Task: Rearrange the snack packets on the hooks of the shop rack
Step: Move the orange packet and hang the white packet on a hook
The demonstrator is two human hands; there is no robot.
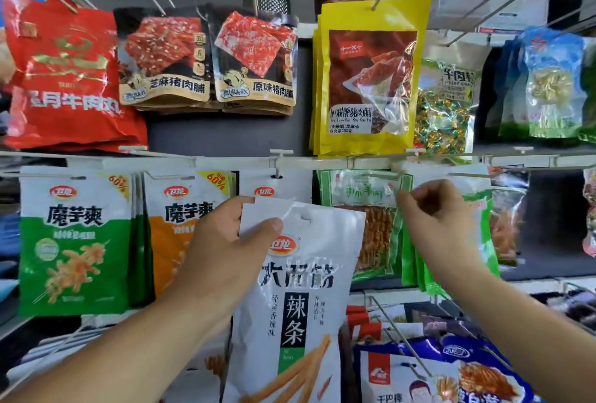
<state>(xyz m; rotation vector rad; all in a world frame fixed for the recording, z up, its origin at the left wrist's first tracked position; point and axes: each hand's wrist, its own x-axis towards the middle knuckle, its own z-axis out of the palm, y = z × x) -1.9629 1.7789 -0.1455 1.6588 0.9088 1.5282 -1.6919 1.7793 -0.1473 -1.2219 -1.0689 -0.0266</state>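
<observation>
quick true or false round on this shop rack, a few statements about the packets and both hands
1. The left hand holds a white packet near its top. True.
2. The white packet hangs on a hook. False: its hang hole is free, and the hand holds it in front of the rack.
3. A yellow packet hangs in the top row. True.
4. The right hand holds a red packet. False: the red packet hangs at the top left, and the right hand is up at the green packets in the middle row.
</observation>
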